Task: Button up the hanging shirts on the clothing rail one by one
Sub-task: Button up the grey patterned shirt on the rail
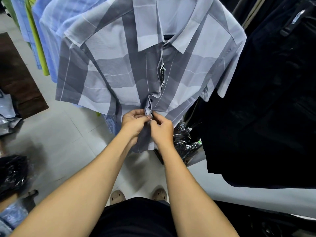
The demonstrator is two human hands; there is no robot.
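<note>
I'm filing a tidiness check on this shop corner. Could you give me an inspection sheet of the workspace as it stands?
Surface: pale tiled floor.
Job's things: grey shirt hangs facing the camera, its front gaping just above the hands, one dark button showing; a tag dangles below the collar.
Clutter: shiny plastic bags on the floor beneath the shirt and at left; brown mat at left.
Hands: left hand and right hand both pinch the grey shirt's front edges low down.
Cables: nothing seen.
Surroundings: blue shirts and a green shirt hang at left, dark clothes at right.
</note>
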